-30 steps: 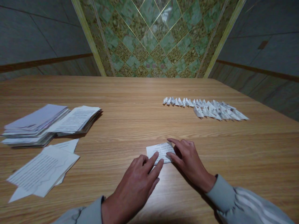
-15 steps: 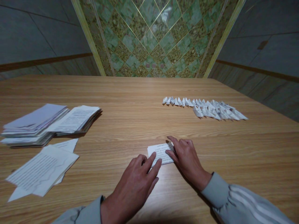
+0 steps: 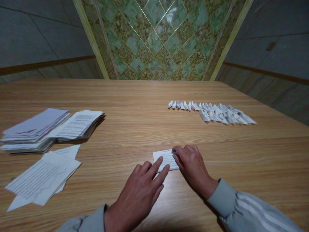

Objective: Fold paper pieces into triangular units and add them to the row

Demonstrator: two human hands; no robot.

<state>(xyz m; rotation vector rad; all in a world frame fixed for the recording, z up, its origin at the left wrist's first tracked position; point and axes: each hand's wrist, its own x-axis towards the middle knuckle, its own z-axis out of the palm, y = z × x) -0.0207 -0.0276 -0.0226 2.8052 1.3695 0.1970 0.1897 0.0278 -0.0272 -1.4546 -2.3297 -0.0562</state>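
A small folded sheet of printed paper (image 3: 166,158) lies flat on the wooden table, in front of me near the middle. My left hand (image 3: 142,190) rests its spread fingertips on the lower left part of the paper, holding nothing. At the right end of the paper, my right hand (image 3: 191,166) pinches its edge between thumb and index finger. That end of the paper is partly hidden under the fingers.
Two stacks of paper, one with a plain top (image 3: 38,120) and one with a printed top (image 3: 78,124), stand at the left. Loose printed sheets (image 3: 45,175) lie nearer. Small folded paper shapes (image 3: 217,112) line the table (image 3: 130,96) at the back right.
My right thumb and index finger have closed together on the right end of the paper. My left hand has barely moved, its fingertips shifted slightly to the right.
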